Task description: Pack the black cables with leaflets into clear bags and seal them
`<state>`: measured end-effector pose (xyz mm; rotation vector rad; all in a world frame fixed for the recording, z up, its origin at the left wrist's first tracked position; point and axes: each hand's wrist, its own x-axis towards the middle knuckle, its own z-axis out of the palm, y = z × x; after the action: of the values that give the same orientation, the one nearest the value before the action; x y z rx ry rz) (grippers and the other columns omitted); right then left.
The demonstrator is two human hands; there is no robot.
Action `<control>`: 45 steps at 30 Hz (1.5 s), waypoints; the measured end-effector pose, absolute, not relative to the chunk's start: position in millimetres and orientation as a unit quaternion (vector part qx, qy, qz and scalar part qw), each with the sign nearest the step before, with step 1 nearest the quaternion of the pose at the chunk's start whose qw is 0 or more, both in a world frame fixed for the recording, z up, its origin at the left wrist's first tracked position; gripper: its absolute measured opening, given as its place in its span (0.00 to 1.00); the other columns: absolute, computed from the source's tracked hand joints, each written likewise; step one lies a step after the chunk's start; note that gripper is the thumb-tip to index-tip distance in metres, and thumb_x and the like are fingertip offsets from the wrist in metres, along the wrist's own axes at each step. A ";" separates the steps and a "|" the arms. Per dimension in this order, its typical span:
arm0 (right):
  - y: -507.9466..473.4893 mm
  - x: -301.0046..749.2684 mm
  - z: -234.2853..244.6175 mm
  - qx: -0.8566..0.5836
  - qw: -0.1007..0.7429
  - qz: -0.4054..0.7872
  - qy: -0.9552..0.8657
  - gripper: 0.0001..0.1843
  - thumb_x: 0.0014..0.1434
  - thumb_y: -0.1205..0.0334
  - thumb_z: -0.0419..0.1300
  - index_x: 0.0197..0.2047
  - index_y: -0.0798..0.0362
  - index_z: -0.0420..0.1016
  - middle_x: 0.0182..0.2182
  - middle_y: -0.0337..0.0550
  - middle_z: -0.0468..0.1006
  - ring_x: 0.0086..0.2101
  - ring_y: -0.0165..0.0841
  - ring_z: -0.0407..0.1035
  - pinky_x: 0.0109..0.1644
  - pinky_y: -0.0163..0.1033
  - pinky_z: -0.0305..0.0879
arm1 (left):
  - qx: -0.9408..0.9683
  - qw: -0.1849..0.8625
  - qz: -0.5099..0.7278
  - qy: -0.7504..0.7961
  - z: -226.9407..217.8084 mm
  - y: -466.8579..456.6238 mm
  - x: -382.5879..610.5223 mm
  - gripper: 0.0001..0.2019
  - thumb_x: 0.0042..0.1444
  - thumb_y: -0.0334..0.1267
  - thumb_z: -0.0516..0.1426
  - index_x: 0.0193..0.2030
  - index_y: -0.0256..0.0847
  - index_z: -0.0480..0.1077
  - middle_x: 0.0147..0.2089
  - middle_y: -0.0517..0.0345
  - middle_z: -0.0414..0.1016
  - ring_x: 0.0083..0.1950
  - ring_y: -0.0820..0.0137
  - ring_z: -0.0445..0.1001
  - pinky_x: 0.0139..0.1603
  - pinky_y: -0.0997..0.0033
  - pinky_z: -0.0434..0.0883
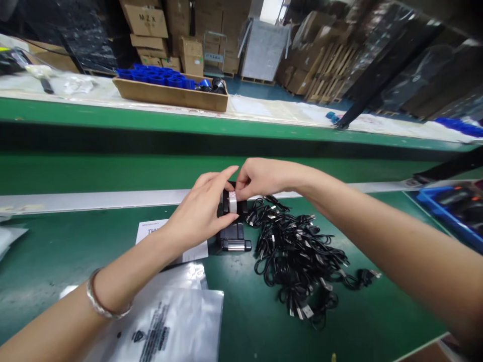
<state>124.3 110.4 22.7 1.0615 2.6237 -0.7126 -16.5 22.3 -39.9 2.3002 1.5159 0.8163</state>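
Observation:
My left hand [202,208] spans a small black object with a narrow pale roll [232,202] in it, which looks like a tape dispenser; thumb and fingers are on either side. At the far side of the roll, my right hand [254,177] is closed in a pinch, and what lies between its fingertips is too small to make out. Just below my left thumb, a black block-shaped part with a silver bar [236,245] rests on the green table. To the right lies a heap of coiled black USB cables [298,251].
Clear plastic bags [181,317] and a printed white sheet [145,229] lie at the left. On the raised shelf, a cardboard tray [169,95] holds blue parts. A blue bin [433,206] stands at the right. Stacked cartons [147,22] fill the background.

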 end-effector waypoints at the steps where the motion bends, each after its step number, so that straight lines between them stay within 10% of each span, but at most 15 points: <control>1: 112.0 123.7 22.3 0.366 0.115 -0.243 0.891 0.06 0.44 0.62 0.59 0.22 0.55 0.74 0.14 0.30 0.60 0.18 0.22 0.52 0.22 0.31 0.46 | 0.794 0.132 0.282 0.522 -40.2 22.6 -16.6 0.36 0.48 0.38 0.58 0.61 0.43 0.44 0.48 0.58 0.69 0.57 0.63 0.56 0.56 0.60 0.58; 45: 88.7 116.1 5.4 0.439 0.085 -0.151 0.882 0.05 0.44 0.66 0.56 0.19 0.55 0.67 0.16 0.38 0.64 0.21 0.28 0.58 0.24 0.35 0.49 | 0.827 0.101 0.245 0.497 -44.2 26.0 -18.2 0.39 0.46 0.35 0.59 0.62 0.43 0.42 0.51 0.55 0.67 0.53 0.64 0.64 0.51 0.64 0.63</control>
<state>116.1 88.7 5.4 1.3086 2.6298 -0.4489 -18.2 26.0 -44.2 2.4416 1.4671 0.7223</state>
